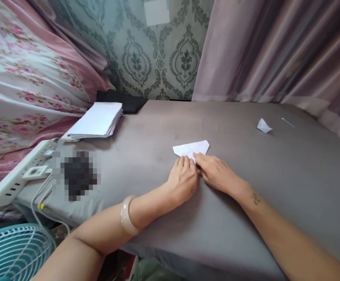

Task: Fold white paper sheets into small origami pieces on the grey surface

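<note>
Along the near edge of the folded white paper, I had the left hand and right hand side by side, more or less touching. Left fingers: together, laid on that edge. Right: thumb side on the paper beside them, the rest tucked under. Undersides hidden, so I couldn't tell whether either hand pinched the sheet or only pressed it. Paper lay on the cloth-covered table, long straight edge facing away. My read: two hands close in on one narrow part, to pin it against sliding and leave both far corners uncovered.

Edges: table's near edge was well apart from the paper on my side, so both wrists had support room. Right of the paper and a bit beyond: a small folded piece, then a thin stick, both well apart, so the right hand had sideways room. Left and beyond: the paper stack, sheets uneven, probably parked there to be out of the way. Left and nearer: a pixelated dark object, couldn't identify. Farther left: the power strip, cables trailing, the side I'd have watched for snags.
</note>
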A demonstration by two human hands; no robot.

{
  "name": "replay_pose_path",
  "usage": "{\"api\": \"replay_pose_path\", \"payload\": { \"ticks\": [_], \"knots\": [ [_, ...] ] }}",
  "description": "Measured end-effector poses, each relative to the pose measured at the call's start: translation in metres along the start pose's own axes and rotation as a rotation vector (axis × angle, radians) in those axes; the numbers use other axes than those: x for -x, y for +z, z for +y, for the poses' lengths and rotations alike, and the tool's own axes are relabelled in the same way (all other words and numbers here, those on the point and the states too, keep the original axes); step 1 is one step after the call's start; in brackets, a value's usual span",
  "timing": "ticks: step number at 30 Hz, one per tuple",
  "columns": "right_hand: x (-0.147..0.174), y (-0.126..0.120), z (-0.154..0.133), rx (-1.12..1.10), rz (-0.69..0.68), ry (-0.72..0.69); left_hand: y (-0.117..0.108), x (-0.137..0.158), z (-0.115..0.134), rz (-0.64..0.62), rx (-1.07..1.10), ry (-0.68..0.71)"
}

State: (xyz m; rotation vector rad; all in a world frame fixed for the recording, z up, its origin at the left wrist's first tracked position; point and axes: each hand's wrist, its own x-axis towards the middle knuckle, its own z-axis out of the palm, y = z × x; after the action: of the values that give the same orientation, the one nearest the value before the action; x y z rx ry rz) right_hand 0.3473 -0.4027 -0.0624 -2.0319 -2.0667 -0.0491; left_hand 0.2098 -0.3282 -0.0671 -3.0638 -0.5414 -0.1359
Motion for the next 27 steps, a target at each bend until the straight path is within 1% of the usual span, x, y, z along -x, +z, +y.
{"api": "replay_pose_path", "payload": {
  "ticks": [4, 7, 10, 13, 15, 17, 19, 20, 21, 23, 25, 27],
  "knots": [
    [-0.003, -0.004, -0.023, 0.138, -0.105, 0.081, 0.004, -0.005, -0.01, -0.071, 0.009, -0.02],
    [-0.005, -0.008, -0.035, 0.171, -0.151, 0.131, 0.006, -0.011, -0.018, -0.04, 0.041, -0.051],
    [-0.007, -0.011, -0.037, 0.189, -0.169, 0.158, 0.011, -0.018, -0.027, 0.001, 0.04, -0.1],
    [-0.007, -0.012, -0.035, 0.203, -0.17, 0.161, 0.012, -0.025, -0.039, -0.009, 0.018, -0.154],
    [-0.007, -0.013, -0.034, 0.194, -0.151, 0.152, 0.01, -0.027, -0.045, -0.005, 0.023, -0.151],
    [-0.007, -0.014, -0.033, 0.17, -0.133, 0.145, 0.004, -0.028, -0.049, 0.058, 0.026, -0.117],
    [-0.007, -0.017, -0.029, 0.126, -0.131, 0.149, -0.002, -0.028, -0.047, 0.16, 0.046, -0.039],
    [-0.007, -0.019, -0.026, 0.09, -0.136, 0.155, -0.004, -0.027, -0.046, 0.194, 0.075, 0.013],
    [-0.007, -0.021, -0.022, 0.045, -0.145, 0.156, -0.006, -0.027, -0.043, 0.203, 0.12, 0.059],
    [-0.006, -0.025, -0.011, -0.07, -0.168, 0.14, -0.007, -0.027, -0.038, 0.145, 0.225, 0.111],
    [-0.005, -0.027, 0.004, -0.209, -0.185, 0.114, -0.005, -0.028, -0.033, 0.069, 0.291, 0.102],
    [-0.006, -0.029, 0.02, -0.393, -0.163, 0.15, -0.003, -0.028, -0.03, 0.047, 0.299, 0.082]
  ]
}}
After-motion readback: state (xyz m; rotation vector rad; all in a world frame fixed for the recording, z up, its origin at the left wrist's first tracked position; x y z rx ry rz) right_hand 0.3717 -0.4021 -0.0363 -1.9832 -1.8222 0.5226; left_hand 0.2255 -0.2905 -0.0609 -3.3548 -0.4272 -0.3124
